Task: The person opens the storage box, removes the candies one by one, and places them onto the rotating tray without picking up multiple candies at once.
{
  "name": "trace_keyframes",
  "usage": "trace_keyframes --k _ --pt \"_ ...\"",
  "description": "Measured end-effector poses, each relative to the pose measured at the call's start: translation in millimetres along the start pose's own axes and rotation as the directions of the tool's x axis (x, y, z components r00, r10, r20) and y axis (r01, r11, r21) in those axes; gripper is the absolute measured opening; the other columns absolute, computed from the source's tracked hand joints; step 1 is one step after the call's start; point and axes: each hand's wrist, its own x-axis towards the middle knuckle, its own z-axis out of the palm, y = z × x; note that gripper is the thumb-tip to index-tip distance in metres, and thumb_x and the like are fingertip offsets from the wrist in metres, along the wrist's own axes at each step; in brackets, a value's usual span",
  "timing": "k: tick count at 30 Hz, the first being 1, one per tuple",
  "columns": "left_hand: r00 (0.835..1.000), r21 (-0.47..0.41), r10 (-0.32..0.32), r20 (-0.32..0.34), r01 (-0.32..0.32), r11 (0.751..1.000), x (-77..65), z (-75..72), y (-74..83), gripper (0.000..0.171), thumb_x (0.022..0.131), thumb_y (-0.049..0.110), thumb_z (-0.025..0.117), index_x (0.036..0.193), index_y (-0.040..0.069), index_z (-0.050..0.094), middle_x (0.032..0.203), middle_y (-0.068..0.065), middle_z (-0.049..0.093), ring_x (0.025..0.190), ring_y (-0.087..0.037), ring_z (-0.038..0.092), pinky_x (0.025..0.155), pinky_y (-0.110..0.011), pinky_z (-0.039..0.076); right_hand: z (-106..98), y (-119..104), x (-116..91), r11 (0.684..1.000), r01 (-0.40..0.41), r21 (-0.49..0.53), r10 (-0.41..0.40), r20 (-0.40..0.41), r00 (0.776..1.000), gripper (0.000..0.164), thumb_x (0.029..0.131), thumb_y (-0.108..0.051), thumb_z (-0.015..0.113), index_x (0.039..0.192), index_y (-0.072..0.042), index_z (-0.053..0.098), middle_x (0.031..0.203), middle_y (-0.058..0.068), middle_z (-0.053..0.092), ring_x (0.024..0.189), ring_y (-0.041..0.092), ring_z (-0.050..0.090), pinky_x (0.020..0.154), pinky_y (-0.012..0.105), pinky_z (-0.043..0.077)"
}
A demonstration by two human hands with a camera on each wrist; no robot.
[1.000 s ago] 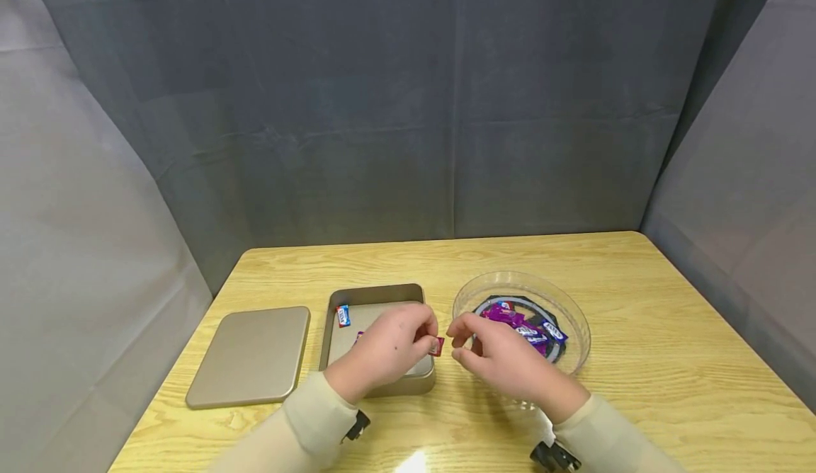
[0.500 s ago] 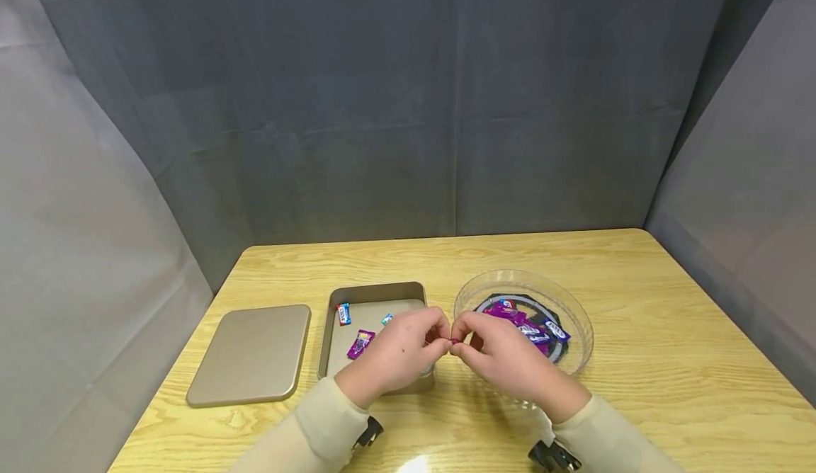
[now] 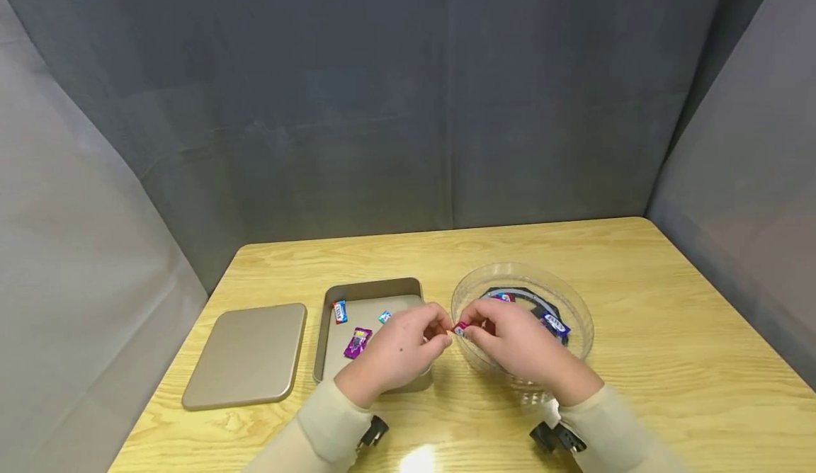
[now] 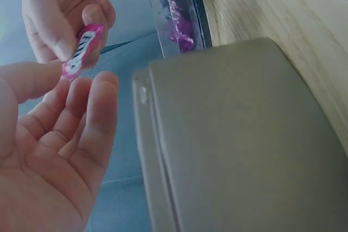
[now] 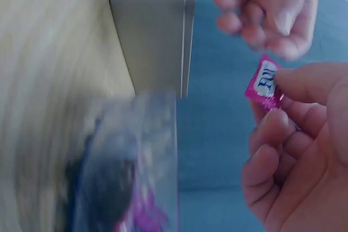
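Note:
Between thumb and fingers, my right hand (image 3: 525, 338) pinches a small pink wrapped candy (image 5: 263, 82) with a white label, over the near left edge of the clear plastic bowl (image 3: 583, 306). My left hand (image 3: 398, 349) is just left of it, over the right side of the metal tin (image 3: 370, 290). In the right wrist view a small gap separates the left fingertips from the candy; those fingers are loosely bent and hold nothing. Inside the tin lie a purple candy (image 3: 358, 343), a blue-and-red candy (image 3: 340, 311) and a small light-blue one (image 3: 385, 316).
Left of the tin lies its flat metal lid (image 3: 248, 352) on the wooden table (image 3: 669, 360). Several wrapped candies, among them a dark blue one (image 3: 554, 324), are in the bowl, partly hidden behind my right hand. A grey cloth (image 3: 350, 105) hangs behind the table.
The pink candy has passed from my left hand to my right, after the fingertips met. The left hand has let go, and the right hand has risen slightly with the candy.

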Motion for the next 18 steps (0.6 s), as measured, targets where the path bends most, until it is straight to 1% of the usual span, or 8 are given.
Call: trace_keyframes --k 3,5,9,12,14,16,18 --pt "1.000 -0.002 -0.026 0.005 0.026 1.000 0.1 -0.5 -2.7 0.008 0.092 0.024 0.062 0.096 0.028 0.057 0.085 0.017 0.058 0.076 0.001 0.053 0.068 -0.027 0.050 -11 12 2 0.997 -0.028 -0.069 0.026 -0.021 0.999 0.004 0.090 -0.020 0.065 0.093 -0.023 0.064 0.078 -0.012 0.059 0.063 0.009 0.049 0.055 0.032 0.045" --pt "0.999 -0.013 -0.050 0.010 0.050 0.999 -2.8 -1.3 -3.8 0.008 0.092 0.024 0.062 0.097 0.028 0.057 0.085 0.017 0.058 0.077 0.000 0.053 0.069 -0.028 0.050 -17 22 1 0.991 -0.055 -0.121 0.050 -0.046 0.998 0.005 0.089 -0.018 0.065 0.093 -0.021 0.064 0.079 -0.009 0.060 0.062 0.010 0.048 0.056 0.033 0.045" --pt "0.997 -0.035 -0.078 -0.002 0.078 0.996 -9.7 -0.8 -3.8 0.006 0.092 0.025 0.062 0.098 0.024 0.059 0.087 0.016 0.059 0.079 0.000 0.054 0.072 -0.029 0.050 -25 45 -2 0.972 -0.128 -0.197 0.119 -0.056 0.991 0.006 0.090 -0.017 0.064 0.095 -0.019 0.064 0.082 -0.006 0.062 0.061 0.010 0.047 0.058 0.034 0.044" --pt "0.996 -0.028 -0.085 -0.006 0.085 0.996 -15.9 0.8 -2.1 0.008 0.092 0.024 0.063 0.099 0.021 0.061 0.087 0.016 0.059 0.079 -0.001 0.053 0.072 -0.029 0.050 -28 58 -7 0.961 -0.170 -0.219 0.169 -0.024 0.985 0.005 0.091 -0.017 0.062 0.096 -0.017 0.063 0.080 -0.004 0.061 0.059 0.011 0.047 0.057 0.034 0.043" --pt "0.997 -0.005 -0.076 -0.011 0.076 0.997 -18.3 0.7 -0.9 0.008 0.092 0.024 0.063 0.099 0.021 0.060 0.086 0.016 0.058 0.079 0.000 0.053 0.072 -0.028 0.050 -31 64 -11 0.954 -0.195 -0.226 0.199 -0.006 0.980 0.005 0.092 -0.017 0.060 0.097 -0.016 0.062 0.077 -0.004 0.059 0.058 0.013 0.046 0.056 0.034 0.041" --pt "0.997 0.014 -0.066 -0.028 0.066 0.998 -19.1 -2.0 1.3 0.008 0.092 0.024 0.063 0.098 0.021 0.060 0.086 0.015 0.058 0.079 0.000 0.052 0.072 -0.029 0.050 -36 68 -16 0.945 -0.222 -0.240 0.228 -0.001 0.974 0.005 0.093 -0.017 0.058 0.097 -0.016 0.062 0.075 -0.003 0.058 0.058 0.014 0.045 0.056 0.035 0.040" --pt "0.996 0.032 -0.071 -0.046 0.072 0.997 -18.7 -6.8 3.2 0.006 0.092 0.025 0.062 0.097 0.023 0.059 0.087 0.015 0.058 0.079 0.000 0.052 0.071 -0.029 0.049 -43 72 -20 0.934 -0.251 -0.255 0.257 -0.008 0.966 0.006 0.093 -0.017 0.058 0.097 -0.016 0.062 0.077 -0.002 0.059 0.060 0.016 0.046 0.057 0.037 0.041"
